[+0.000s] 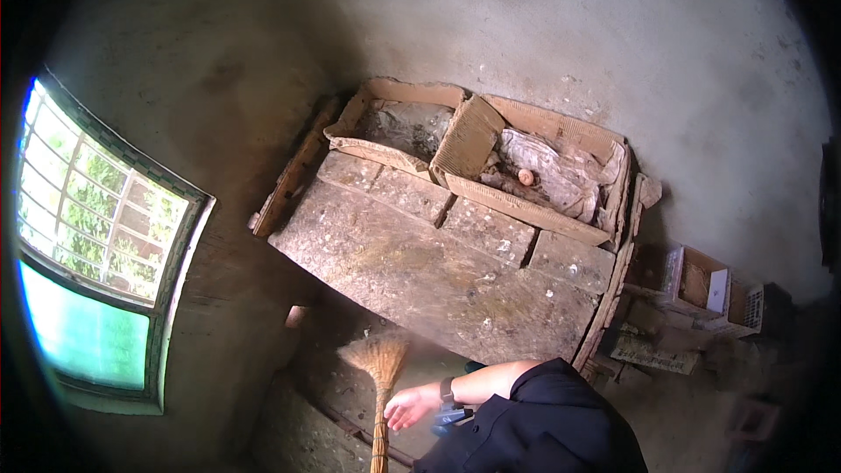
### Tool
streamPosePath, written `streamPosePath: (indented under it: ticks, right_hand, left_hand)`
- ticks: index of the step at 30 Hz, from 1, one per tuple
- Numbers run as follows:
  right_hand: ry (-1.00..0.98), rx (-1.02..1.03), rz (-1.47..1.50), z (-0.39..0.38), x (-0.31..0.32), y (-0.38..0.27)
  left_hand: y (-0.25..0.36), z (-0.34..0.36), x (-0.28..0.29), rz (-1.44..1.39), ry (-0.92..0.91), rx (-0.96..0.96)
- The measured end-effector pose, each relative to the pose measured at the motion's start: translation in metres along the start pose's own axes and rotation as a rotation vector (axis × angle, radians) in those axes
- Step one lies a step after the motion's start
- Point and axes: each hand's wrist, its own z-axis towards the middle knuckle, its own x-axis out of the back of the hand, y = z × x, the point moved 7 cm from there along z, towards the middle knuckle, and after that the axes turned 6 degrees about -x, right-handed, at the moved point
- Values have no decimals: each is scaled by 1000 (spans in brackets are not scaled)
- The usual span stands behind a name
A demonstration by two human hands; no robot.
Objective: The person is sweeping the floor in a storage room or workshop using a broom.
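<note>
Visibly lettered pale panel (653,356) | right-hand fingers (399,414) beside straw broom (383,385)

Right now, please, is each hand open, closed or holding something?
Left hand: not in view, cannot be told.
Right hand: open, beside the broom; touching or not, unclear.

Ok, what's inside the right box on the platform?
Inside the box: crumpled, dirty sheeting and one round, brownish, egg-like thing. The sheeting covers much of the bottom, so anything beneath it can't be seen.
</note>
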Motion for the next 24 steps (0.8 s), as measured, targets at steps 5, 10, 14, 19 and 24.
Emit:
streamPosePath:
  ticks: [5,10,14,19,24]
  right_hand:
    - [37,73,-12,14,25,-12]
    - [29,159,99,44,50,-23]
    - [187,330,61,24,51,-63]
    - [492,852,54,-52,46,-128]
    - [1150,1093,-191,-165,45,-206]
  left_hand:
    - [15,36,14,-70,-134,-206]
    - [17,66,42,-58,-230,-234]
    - [0,95,85,-70,-308,-275]
    - [-18,135,144,-84,-385,-324]
    - [-10,171,176,-97,-380,-324]
